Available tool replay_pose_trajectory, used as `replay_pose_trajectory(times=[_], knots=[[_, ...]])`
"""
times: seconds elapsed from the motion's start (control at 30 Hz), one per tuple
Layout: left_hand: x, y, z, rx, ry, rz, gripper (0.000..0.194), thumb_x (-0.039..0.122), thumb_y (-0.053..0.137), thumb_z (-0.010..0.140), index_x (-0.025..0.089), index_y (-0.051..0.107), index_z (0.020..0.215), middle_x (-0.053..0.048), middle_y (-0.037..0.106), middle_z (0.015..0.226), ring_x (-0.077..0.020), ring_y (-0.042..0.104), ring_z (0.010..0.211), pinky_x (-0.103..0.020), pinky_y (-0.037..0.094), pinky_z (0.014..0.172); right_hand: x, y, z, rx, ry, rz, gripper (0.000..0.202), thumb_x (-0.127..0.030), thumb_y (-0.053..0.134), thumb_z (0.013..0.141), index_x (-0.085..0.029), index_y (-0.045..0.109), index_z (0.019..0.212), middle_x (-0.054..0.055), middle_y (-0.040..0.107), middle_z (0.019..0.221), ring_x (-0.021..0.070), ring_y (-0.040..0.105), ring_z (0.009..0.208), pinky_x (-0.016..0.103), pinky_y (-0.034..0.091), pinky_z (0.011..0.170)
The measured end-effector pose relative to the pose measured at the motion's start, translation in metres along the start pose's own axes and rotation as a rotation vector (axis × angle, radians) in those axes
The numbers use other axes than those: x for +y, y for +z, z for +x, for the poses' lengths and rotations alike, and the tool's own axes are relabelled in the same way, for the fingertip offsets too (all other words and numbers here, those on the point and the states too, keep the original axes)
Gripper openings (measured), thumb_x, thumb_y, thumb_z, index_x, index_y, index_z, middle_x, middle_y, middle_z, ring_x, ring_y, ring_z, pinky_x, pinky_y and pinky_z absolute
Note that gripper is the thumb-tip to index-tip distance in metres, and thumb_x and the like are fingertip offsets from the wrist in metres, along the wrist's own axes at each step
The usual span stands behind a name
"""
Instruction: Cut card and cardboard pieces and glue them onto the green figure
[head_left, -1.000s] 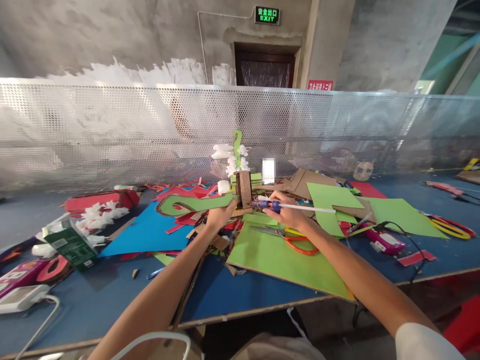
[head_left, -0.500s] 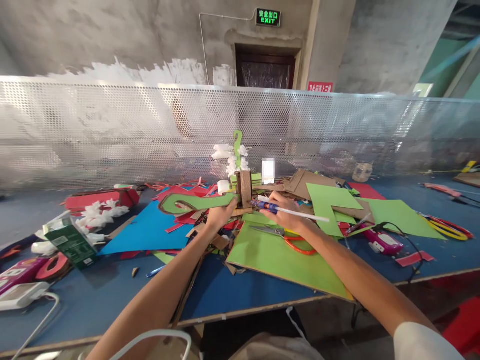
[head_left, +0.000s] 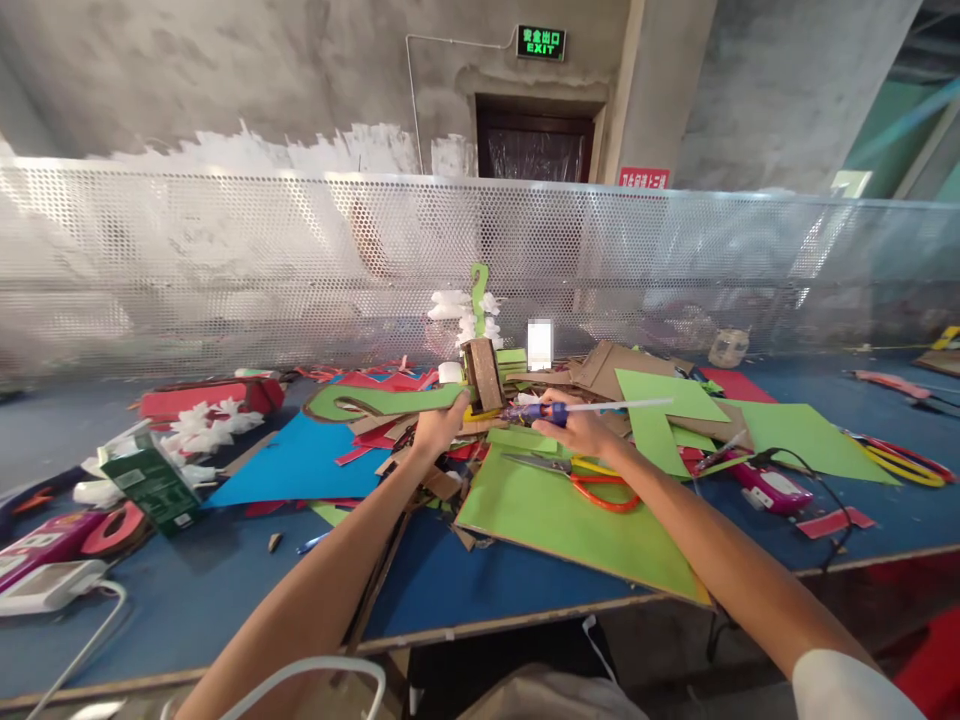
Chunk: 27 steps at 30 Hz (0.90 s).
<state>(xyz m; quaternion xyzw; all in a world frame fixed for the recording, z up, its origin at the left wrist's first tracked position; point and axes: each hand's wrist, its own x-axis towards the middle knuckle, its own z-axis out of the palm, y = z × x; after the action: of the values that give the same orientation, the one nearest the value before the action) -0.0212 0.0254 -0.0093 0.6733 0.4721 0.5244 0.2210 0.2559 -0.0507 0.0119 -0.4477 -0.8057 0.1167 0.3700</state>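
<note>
My left hand (head_left: 441, 424) is closed on a green curved cardboard piece (head_left: 382, 402), whose looped end points left. At its right end stands a brown cardboard block (head_left: 484, 375), now tilted a little. My right hand (head_left: 574, 422) grips a blue glue gun (head_left: 544, 411), a long white glue stick (head_left: 630, 404) sticking out of its back. The gun's nozzle points left at the foot of the block; whether it touches cannot be made out. Orange-and-yellow-handled scissors (head_left: 604, 482) lie below my right hand on a green board (head_left: 562, 530).
A green hook-shaped piece with white flowers (head_left: 480, 300) stands behind my hands. Cardboard scraps, a blue sheet (head_left: 300, 465), a green box (head_left: 150, 480) and a purple device (head_left: 772, 487) lie around. A perforated metal screen (head_left: 262, 260) borders the table's back.
The brown block has tilted, its top leaning left, and the green piece has shifted slightly left. My right hand has turned the glue gun so its glue stick lies more level.
</note>
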Motion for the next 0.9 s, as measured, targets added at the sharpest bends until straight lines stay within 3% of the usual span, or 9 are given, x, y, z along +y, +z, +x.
replay_pose_trajectory(times=[0.17, 0.23, 0.33, 0.43, 0.6, 0.77, 0.9], knots=[[-0.005, -0.003, 0.004, -0.031, -0.006, -0.006, 0.044, 0.052, 0.052, 0.087, 0.026, 0.043, 0.053, 0.002, 0.049, 0.047, -0.0172, 0.052, 0.051, -0.032, 0.048, 0.069, 0.021, -0.005, 0.005, -0.095, 0.161, 0.421, 0.052, -0.074, 0.055, 0.092, -0.023, 0.051, 0.082, -0.004, 0.050, 0.057, 0.0136, 0.048, 0.051, 0.028, 0.042, 0.055], [-0.006, -0.003, 0.005, -0.032, -0.011, 0.000, 0.044, 0.052, 0.052, 0.087, 0.026, 0.044, 0.053, 0.002, 0.050, 0.047, -0.0177, 0.053, 0.051, -0.033, 0.049, 0.071, 0.025, -0.010, 0.005, -0.092, 0.217, 0.513, 0.048, -0.066, 0.071, 0.085, -0.023, 0.049, 0.085, -0.007, 0.047, 0.057, 0.0107, 0.042, 0.046, 0.026, 0.037, 0.048], [-0.004, -0.004, 0.005, -0.030, -0.027, -0.002, 0.042, 0.051, 0.053, 0.088, 0.026, 0.046, 0.055, 0.002, 0.051, 0.047, -0.0184, 0.055, 0.052, -0.034, 0.049, 0.071, 0.030, -0.021, 0.006, -0.026, 0.321, 0.533, 0.045, -0.046, 0.084, 0.076, -0.024, 0.049, 0.092, -0.007, 0.053, 0.065, 0.0096, 0.044, 0.046, 0.025, 0.037, 0.044], [-0.003, -0.005, 0.004, -0.029, -0.026, 0.020, 0.043, 0.050, 0.053, 0.089, 0.026, 0.047, 0.054, 0.002, 0.051, 0.047, -0.0189, 0.057, 0.054, -0.033, 0.049, 0.071, 0.040, -0.032, 0.006, 0.024, 0.379, 0.343, 0.036, -0.042, 0.080, 0.078, -0.023, 0.053, 0.092, -0.003, 0.058, 0.066, 0.0149, 0.055, 0.054, 0.027, 0.044, 0.048], [-0.005, -0.008, 0.004, -0.031, -0.025, 0.046, 0.045, 0.051, 0.051, 0.092, 0.026, 0.046, 0.055, 0.002, 0.053, 0.049, -0.0195, 0.057, 0.054, -0.033, 0.049, 0.070, 0.060, -0.042, 0.006, -0.015, 0.396, -0.362, 0.031, -0.047, 0.076, 0.081, -0.019, 0.064, 0.077, 0.002, 0.065, 0.066, 0.0182, 0.061, 0.063, 0.025, 0.036, 0.055], [-0.004, -0.008, 0.005, -0.056, -0.011, 0.078, 0.045, 0.050, 0.050, 0.092, 0.026, 0.045, 0.054, 0.001, 0.053, 0.049, -0.0200, 0.058, 0.055, -0.033, 0.049, 0.072, 0.064, -0.028, 0.007, -0.081, 0.394, -0.510, 0.036, -0.053, 0.076, 0.084, -0.018, 0.068, 0.087, 0.006, 0.072, 0.074, 0.0196, 0.062, 0.064, 0.026, 0.033, 0.055], [0.000, -0.008, 0.003, -0.060, -0.018, 0.102, 0.047, 0.052, 0.051, 0.091, 0.026, 0.045, 0.052, 0.000, 0.053, 0.049, -0.0203, 0.058, 0.055, -0.034, 0.050, 0.073, 0.056, -0.016, 0.008, -0.064, 0.362, -0.560, 0.033, -0.039, 0.079, 0.084, -0.016, 0.065, 0.103, 0.010, 0.074, 0.090, 0.0222, 0.065, 0.075, 0.026, 0.035, 0.059]])
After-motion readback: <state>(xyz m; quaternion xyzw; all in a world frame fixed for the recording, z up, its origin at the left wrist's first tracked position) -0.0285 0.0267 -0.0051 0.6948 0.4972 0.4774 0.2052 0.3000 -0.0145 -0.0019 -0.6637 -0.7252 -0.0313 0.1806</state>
